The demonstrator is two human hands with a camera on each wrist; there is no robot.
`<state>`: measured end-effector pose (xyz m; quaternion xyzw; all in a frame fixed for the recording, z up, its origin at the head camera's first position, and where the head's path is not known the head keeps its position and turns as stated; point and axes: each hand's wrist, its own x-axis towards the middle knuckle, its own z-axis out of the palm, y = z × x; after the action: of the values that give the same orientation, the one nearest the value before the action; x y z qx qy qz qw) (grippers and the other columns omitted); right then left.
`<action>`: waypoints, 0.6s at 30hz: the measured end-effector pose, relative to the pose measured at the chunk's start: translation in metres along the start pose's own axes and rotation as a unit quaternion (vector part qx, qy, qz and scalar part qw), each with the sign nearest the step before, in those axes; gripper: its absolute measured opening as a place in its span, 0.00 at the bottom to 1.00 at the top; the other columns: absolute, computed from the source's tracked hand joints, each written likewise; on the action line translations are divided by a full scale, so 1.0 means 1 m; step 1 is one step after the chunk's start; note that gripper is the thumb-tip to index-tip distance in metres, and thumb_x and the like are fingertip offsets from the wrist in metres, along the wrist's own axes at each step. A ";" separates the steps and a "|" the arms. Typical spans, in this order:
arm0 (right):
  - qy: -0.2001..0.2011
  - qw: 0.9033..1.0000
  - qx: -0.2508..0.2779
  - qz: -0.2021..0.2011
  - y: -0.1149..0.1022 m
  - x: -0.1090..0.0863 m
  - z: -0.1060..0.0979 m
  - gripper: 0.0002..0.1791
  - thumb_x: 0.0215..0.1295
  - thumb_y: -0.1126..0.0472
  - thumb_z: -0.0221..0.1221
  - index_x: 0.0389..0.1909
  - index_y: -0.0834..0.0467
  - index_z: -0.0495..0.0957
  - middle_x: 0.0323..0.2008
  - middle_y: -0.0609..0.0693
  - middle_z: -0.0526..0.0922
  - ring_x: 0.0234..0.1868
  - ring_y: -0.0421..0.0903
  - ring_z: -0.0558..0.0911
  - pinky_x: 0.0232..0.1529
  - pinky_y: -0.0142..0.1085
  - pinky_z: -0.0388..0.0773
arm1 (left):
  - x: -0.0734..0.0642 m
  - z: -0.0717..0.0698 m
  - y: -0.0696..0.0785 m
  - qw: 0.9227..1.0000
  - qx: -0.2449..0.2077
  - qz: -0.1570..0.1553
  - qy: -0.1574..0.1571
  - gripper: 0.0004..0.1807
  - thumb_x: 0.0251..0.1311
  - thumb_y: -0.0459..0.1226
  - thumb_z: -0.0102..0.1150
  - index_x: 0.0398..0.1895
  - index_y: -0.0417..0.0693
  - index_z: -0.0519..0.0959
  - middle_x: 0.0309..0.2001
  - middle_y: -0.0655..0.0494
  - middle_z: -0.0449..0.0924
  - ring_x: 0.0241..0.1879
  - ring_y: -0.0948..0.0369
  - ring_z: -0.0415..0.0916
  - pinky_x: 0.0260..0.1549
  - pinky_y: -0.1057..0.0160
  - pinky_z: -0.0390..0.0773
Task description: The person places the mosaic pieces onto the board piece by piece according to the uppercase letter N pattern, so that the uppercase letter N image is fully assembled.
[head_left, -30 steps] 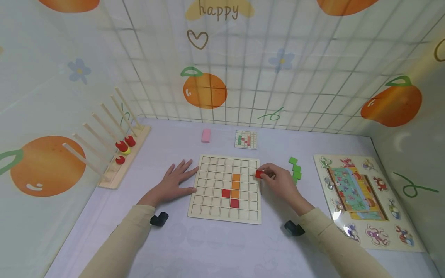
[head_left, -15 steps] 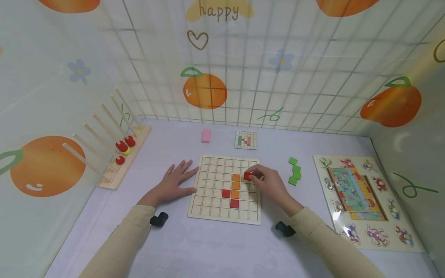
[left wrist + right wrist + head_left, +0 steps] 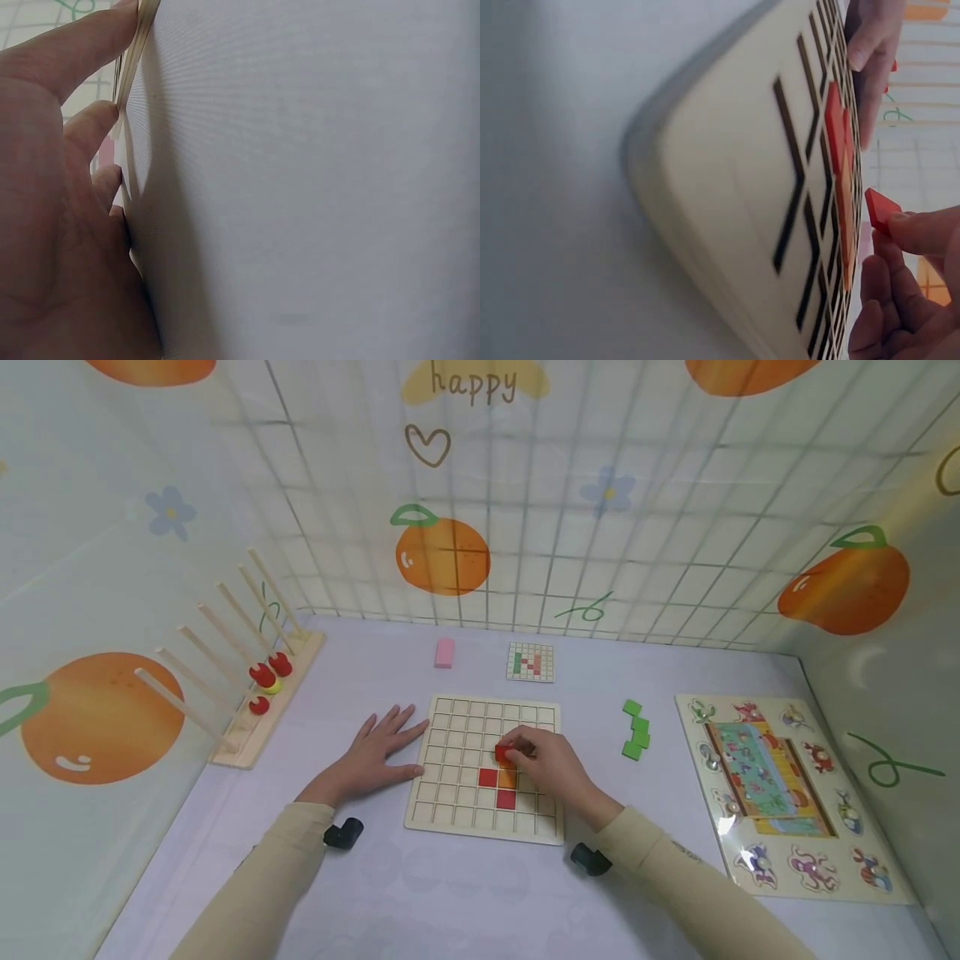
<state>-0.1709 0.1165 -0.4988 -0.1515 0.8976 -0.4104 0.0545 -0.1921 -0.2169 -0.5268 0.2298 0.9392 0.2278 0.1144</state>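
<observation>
A wooden grid board lies on the table, with red tiles and orange tiles set in its squares. My right hand pinches a red square tile between thumb and fingertips, above the orange column. The right wrist view has the tile tilted and apart from the board. Part of the orange column is hidden behind that hand in the head view. On the table, my left hand lies flat with fingers spread, its fingertips touching the board's left edge.
Several green tiles lie right of the board. Behind it are a small pattern card and a pink block. A wooden peg rack with red and yellow pieces stands left; a picture puzzle board lies right.
My right hand has carried the red tile leftward, from the board's right edge to over the orange column. The left hand has stayed in place.
</observation>
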 end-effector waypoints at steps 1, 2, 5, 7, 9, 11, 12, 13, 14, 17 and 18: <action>-0.002 1.000 -0.001 -0.002 0.000 0.000 0.002 0.07 0.69 0.60 0.66 0.45 0.48 0.86 0.37 0.41 0.87 0.36 0.38 0.80 0.43 0.37 0.80 | 0.000 0.000 0.000 1.000 0.000 0.000 0.000 0.46 0.64 0.64 0.59 0.81 0.62 0.57 0.83 0.53 0.41 0.81 0.50 0.31 0.76 0.43 0.28; -0.005 1.000 -0.001 -0.006 0.000 0.000 0.003 0.07 0.69 0.61 0.65 0.44 0.48 0.86 0.38 0.41 0.87 0.37 0.37 0.81 0.45 0.37 0.81 | 0.000 0.000 0.000 1.000 0.000 0.000 -0.001 0.46 0.64 0.64 0.59 0.81 0.62 0.57 0.83 0.53 0.41 0.81 0.50 0.31 0.76 0.43 0.28; -0.011 1.000 0.002 -0.009 -0.001 0.001 0.006 0.07 0.69 0.61 0.65 0.44 0.47 0.86 0.40 0.39 0.87 0.39 0.38 0.81 0.48 0.37 0.81 | 0.000 0.000 0.000 1.000 0.001 -0.002 -0.001 0.46 0.64 0.64 0.58 0.81 0.63 0.56 0.83 0.54 0.41 0.81 0.51 0.31 0.76 0.43 0.28; -0.015 1.000 -0.001 -0.010 -0.002 0.002 0.008 0.07 0.69 0.61 0.65 0.44 0.47 0.86 0.41 0.38 0.87 0.41 0.38 0.81 0.49 0.38 0.81 | 0.000 0.000 0.000 1.000 0.000 -0.002 -0.001 0.46 0.63 0.65 0.59 0.81 0.63 0.56 0.83 0.55 0.41 0.81 0.51 0.31 0.76 0.44 0.28; -0.019 1.000 -0.008 -0.015 -0.002 0.003 0.010 0.08 0.69 0.62 0.65 0.45 0.47 0.87 0.41 0.37 0.87 0.42 0.39 0.81 0.50 0.38 0.81 | 0.000 0.000 0.000 1.000 0.000 -0.002 -0.001 0.46 0.63 0.65 0.59 0.81 0.63 0.56 0.83 0.55 0.41 0.81 0.51 0.31 0.76 0.44 0.28; -0.022 0.999 -0.021 -0.017 -0.002 0.004 0.012 0.08 0.69 0.62 0.65 0.45 0.47 0.87 0.42 0.37 0.87 0.43 0.39 0.81 0.51 0.38 0.80 | 0.001 0.001 0.000 1.000 0.000 -0.002 -0.002 0.46 0.63 0.64 0.59 0.81 0.63 0.56 0.83 0.55 0.41 0.81 0.51 0.30 0.76 0.44 0.27; -0.023 0.999 -0.027 -0.019 -0.002 0.005 0.013 0.08 0.69 0.61 0.65 0.45 0.47 0.87 0.42 0.37 0.87 0.43 0.39 0.81 0.50 0.38 0.80 | 0.000 0.001 0.000 1.000 -0.001 -0.002 -0.002 0.46 0.63 0.64 0.59 0.81 0.63 0.56 0.83 0.55 0.41 0.81 0.51 0.30 0.76 0.44 0.27; -0.024 0.999 -0.033 -0.020 -0.002 0.005 0.014 0.08 0.69 0.61 0.65 0.45 0.46 0.87 0.42 0.36 0.86 0.43 0.39 0.80 0.50 0.38 0.80 | 0.000 0.001 -0.001 1.000 -0.001 -0.001 -0.002 0.46 0.64 0.64 0.59 0.81 0.63 0.56 0.83 0.55 0.41 0.81 0.51 0.30 0.76 0.44 0.27; -0.024 0.999 -0.039 -0.023 -0.002 0.006 0.015 0.08 0.69 0.61 0.65 0.45 0.46 0.87 0.41 0.36 0.86 0.42 0.39 0.80 0.49 0.38 0.80 | 0.000 0.001 -0.001 1.000 0.001 -0.002 -0.003 0.46 0.64 0.64 0.58 0.81 0.63 0.56 0.83 0.55 0.41 0.81 0.52 0.30 0.76 0.44 0.27; -0.022 0.998 -0.052 -0.026 -0.002 0.007 0.017 0.08 0.68 0.60 0.66 0.44 0.45 0.88 0.40 0.35 0.86 0.41 0.39 0.78 0.47 0.37 0.79 | 0.000 0.000 -0.001 1.000 0.003 -0.002 -0.003 0.46 0.64 0.64 0.58 0.81 0.63 0.56 0.83 0.55 0.41 0.81 0.51 0.30 0.76 0.44 0.27; -0.022 0.998 -0.052 -0.028 -0.002 0.007 0.017 0.08 0.68 0.60 0.66 0.44 0.45 0.88 0.39 0.35 0.86 0.40 0.39 0.77 0.46 0.37 0.79 | 0.000 0.000 -0.001 1.000 0.004 -0.002 -0.003 0.46 0.64 0.64 0.58 0.81 0.62 0.56 0.83 0.55 0.41 0.81 0.51 0.31 0.76 0.44 0.28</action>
<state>-0.1736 0.1006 -0.5084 -0.1887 0.9118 -0.3607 0.0547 -0.1923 -0.2171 -0.5274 0.2292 0.9402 0.2229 0.1171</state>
